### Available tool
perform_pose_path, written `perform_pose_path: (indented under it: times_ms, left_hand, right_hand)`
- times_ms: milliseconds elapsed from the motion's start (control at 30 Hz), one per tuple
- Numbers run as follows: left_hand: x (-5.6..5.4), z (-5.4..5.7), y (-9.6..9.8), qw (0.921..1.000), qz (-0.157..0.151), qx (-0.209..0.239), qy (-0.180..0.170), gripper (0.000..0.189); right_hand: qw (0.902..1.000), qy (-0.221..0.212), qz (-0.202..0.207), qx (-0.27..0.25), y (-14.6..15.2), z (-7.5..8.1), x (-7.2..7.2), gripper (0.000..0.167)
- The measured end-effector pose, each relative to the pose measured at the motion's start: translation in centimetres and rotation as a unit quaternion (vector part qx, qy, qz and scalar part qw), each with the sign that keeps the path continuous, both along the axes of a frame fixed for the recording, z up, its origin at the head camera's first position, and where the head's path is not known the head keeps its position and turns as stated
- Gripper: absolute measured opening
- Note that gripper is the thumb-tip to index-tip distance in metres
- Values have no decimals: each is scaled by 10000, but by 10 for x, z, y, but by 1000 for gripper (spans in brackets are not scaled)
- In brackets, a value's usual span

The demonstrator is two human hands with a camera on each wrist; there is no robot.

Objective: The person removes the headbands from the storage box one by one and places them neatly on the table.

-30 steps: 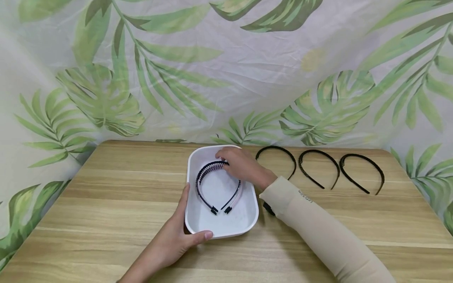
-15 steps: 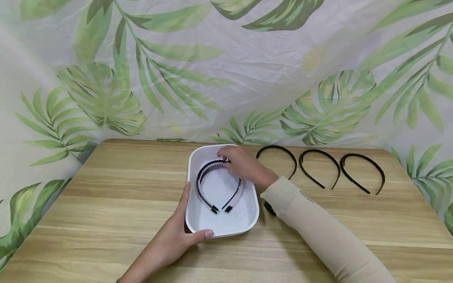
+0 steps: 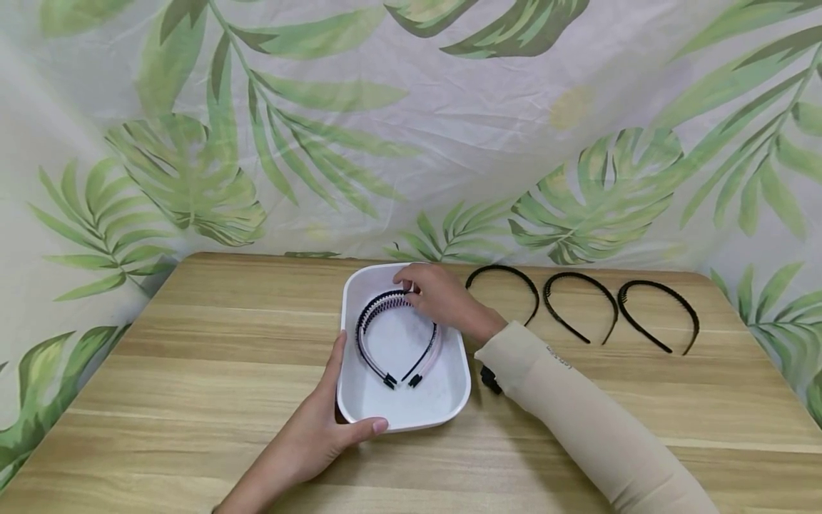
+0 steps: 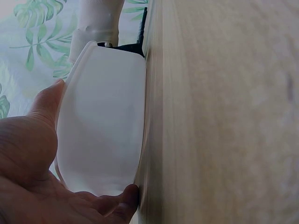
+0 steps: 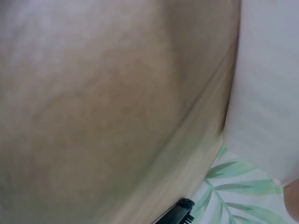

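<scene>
A white plastic tub [image 3: 401, 414] stands on the wooden table with nested headbands [image 3: 379, 303] lying inside it, dark and pale pink, with comb teeth along the inner curve. My left hand [image 3: 315, 428] grips the tub's near left corner, thumb over the near rim and fingers along the left side. In the left wrist view the thumb lies at the rim and a fingertip comes down by the table. My right hand [image 3: 443, 296] reaches over the tub's far right rim and pinches the headbands near the top of their arc; its fingertips partly cover them.
Three black headbands lie in a row to the tub's right: a near one [image 3: 497, 268] partly behind my right wrist, a middle one [image 3: 574, 274] and a far right one [image 3: 661, 285]. A leaf-patterned cloth [image 3: 411, 128] hangs behind the table [image 3: 225, 357].
</scene>
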State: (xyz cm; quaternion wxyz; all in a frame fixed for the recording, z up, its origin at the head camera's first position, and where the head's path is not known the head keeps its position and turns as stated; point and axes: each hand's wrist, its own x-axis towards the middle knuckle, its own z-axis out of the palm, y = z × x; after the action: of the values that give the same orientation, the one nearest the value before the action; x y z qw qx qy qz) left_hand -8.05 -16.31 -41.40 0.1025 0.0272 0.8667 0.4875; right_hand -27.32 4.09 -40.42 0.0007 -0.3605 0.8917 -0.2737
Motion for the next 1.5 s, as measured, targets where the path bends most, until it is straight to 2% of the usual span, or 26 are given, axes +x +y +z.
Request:
perform_pose_path:
  times_ms: [133,467,767,900,1167,1500]
  left_hand:
    - [0,0,-1,9999,-45,-16,92,134]
    - [0,-1,1,9999,57,-30,-94,134]
    - [-1,-1,1,9999,56,-13,-110,134]
    - [-1,-1,1,9999,58,12,-130,135]
    - [-1,-1,1,9998,65,55,-184,135]
    - [-1,-1,1,9999,62,27,-147,135]
  right_hand:
    - [9999,-81,-16,-122,0,0,0,28]
    - [9993,-3,70,-374,2,2,1,23]
    - [9961,-328,44,-812,3,3,0,22]
    - [9948,-530,-25,-864,3,5,0,22]
    - [9956,-451,3,-819,5,9,3,24]
    - [9925,-677,-156,-1010,7,14,4,25]
